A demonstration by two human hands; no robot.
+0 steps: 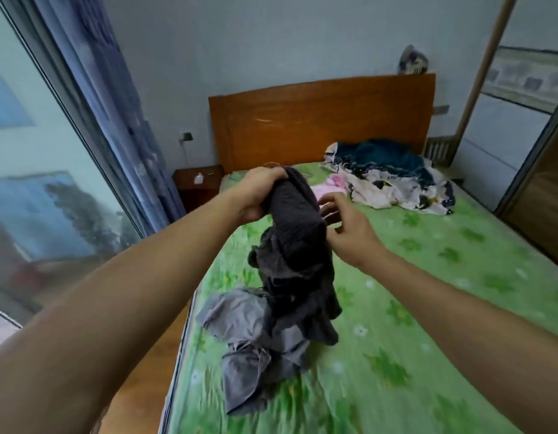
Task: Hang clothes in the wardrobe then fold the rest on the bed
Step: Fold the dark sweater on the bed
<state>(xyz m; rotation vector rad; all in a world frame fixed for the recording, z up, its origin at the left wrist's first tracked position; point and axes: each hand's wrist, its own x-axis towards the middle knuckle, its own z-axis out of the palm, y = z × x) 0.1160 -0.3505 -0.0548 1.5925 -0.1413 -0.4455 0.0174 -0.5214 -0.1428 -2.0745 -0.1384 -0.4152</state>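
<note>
My left hand grips the top of a dark grey garment and holds it up over the bed. The garment hangs down onto a lighter grey piece of clothing crumpled on the green floral sheet near the bed's left edge. My right hand is at the garment's right side with fingers loosely spread, touching or just beside the cloth; I cannot tell which. A pink garment lies behind the hands. Part of the wardrobe shows at the right edge.
A heap of teal, white and patterned clothes lies near the wooden headboard. A bedside table with a small bottle stands left of the bed. Window and blue curtain run along the left. Wooden floor lies beside the bed.
</note>
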